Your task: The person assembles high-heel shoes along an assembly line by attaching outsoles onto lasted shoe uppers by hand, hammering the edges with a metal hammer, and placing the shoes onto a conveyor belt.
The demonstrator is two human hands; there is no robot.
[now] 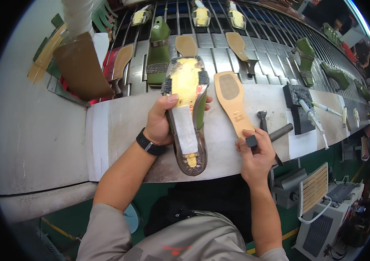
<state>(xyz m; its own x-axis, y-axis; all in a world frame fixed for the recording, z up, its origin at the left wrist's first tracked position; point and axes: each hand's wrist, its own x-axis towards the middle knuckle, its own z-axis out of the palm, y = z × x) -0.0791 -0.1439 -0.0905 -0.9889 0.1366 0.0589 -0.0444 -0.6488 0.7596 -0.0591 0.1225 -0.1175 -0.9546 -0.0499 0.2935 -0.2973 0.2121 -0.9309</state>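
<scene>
My left hand (162, 117) grips a shoe upper on its last (185, 135), turned bottom up. Its underside shows yellow, with a pale strip towards the near end and dark green side pieces. In my right hand (258, 156) is a tan shoe sole (233, 100), held by its narrow near end. A dark square block (251, 141), apparently the heel tip, sticks up between those fingers. The sole lies slanted with its broad end away from me, apart from the upper. Just right of my right hand, a hammer (262, 116) rests on the bench, partly hidden.
The pale bench (119, 148) borders a roller conveyor (215, 58) carrying green shoes (158, 52), tan soles (236, 45) and more lasts (201, 16). To the right sit a black block (295, 108) and syringes (314, 117). Brown cardboard (82, 65) stands at the left.
</scene>
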